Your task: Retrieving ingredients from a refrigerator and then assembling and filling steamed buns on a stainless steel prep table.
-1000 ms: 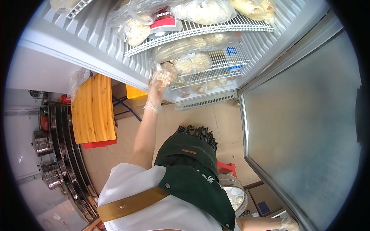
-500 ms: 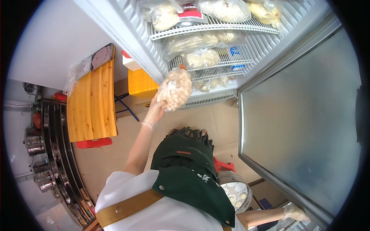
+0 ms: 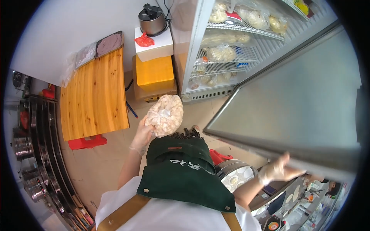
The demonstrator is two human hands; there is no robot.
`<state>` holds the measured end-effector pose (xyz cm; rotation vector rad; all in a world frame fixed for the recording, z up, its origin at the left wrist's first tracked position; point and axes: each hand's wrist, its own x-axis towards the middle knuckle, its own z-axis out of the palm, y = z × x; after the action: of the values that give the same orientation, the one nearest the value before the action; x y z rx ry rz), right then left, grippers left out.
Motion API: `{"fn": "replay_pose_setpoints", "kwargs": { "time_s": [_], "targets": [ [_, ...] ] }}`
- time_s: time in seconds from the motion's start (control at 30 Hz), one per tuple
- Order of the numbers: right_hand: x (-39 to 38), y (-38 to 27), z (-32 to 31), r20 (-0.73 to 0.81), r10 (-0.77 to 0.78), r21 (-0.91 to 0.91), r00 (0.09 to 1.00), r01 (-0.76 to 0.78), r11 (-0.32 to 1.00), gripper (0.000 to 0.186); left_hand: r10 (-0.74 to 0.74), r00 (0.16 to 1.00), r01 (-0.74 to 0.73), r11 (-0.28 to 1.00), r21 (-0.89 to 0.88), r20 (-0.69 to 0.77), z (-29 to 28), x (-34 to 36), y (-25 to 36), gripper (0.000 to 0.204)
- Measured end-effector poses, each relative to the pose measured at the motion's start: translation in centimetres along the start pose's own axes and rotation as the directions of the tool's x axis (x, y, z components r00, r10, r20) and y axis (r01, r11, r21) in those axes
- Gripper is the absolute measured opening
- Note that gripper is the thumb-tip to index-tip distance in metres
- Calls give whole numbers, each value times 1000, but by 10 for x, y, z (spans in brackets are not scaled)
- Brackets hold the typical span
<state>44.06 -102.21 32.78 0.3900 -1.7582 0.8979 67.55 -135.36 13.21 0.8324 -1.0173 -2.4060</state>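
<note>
My left hand [image 3: 142,136], in a thin clear glove, grips a clear plastic bag of pale dumplings [image 3: 165,114] and holds it up in front of my green apron [image 3: 184,173]. My right hand [image 3: 277,170], also gloved, presses flat against the lower edge of the open grey refrigerator door [image 3: 293,104]. The refrigerator [image 3: 227,46] stands open ahead, its white wire shelves holding several more bags of pale food.
A wooden table top [image 3: 93,92] stands to the left with a red stool [image 3: 87,142] beneath. A yellow box [image 3: 155,71], white box and dark cooker [image 3: 152,20] stand beside the refrigerator. Metal pots [image 3: 24,148] line the far left. A steamer tray [image 3: 238,175] sits lower right.
My left hand has pulled the bag of dumplings off the refrigerator shelf and brought it down toward my chest. My right hand has come up onto the door's edge.
</note>
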Motion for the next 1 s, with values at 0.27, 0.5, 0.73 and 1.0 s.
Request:
{"fn": "replay_pose_setpoints", "kwargs": {
  "time_s": [0.27, 0.5, 0.73, 1.0],
  "targets": [
    [-6, -126, 159, 89, -314, 62, 945, 309, 949, 107, 139, 989, -143, 986, -83, -45, -15, -37, 9, 62],
    [-94, -141, 132, 725, -662, 689, 190, -221, 691, 58, 131, 991, -130, 991, -31, 15, -7, -37, 14, 54],
    [-129, -120, 117, 896, -433, 190, -99, -795, 576, 48, 94, 968, -133, 978, 159, 233, 22, -10, 12, 51],
    [-120, -53, 100, 914, -244, -308, -325, -946, 104, 45, 182, 910, -395, 650, 649, 372, 78, 13, 5, 25]
  ]
}}
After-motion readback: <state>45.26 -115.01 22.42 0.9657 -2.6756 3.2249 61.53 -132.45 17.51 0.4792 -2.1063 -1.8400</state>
